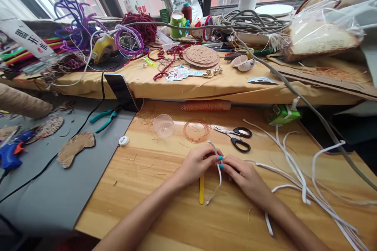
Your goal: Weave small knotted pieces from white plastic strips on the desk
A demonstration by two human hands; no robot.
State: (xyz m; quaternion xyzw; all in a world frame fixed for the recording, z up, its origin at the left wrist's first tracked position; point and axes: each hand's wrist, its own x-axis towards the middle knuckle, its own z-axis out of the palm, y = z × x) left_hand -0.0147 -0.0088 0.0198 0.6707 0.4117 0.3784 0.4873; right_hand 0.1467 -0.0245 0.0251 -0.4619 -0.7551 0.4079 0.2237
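Observation:
My left hand [198,164] and my right hand [243,175] meet over the wooden table [141,188], fingertips pinched together on a thin white strip [218,172] that bends up above them and hangs down below. A yellow flat stick [201,190] lies on the wood just under my left hand. Black-handled scissors [238,138] rest a little beyond my hands. A coil of copper-coloured wire [196,131] lies to the left of the scissors.
More white strips [297,172] sprawl to the right. A clear round lid [163,125], teal pliers [103,119], a blue glue gun [11,153] and cardboard pieces [75,147] lie left on a grey mat. The raised shelf behind is crowded with cords, pipe cleaners and a woven disc [200,56].

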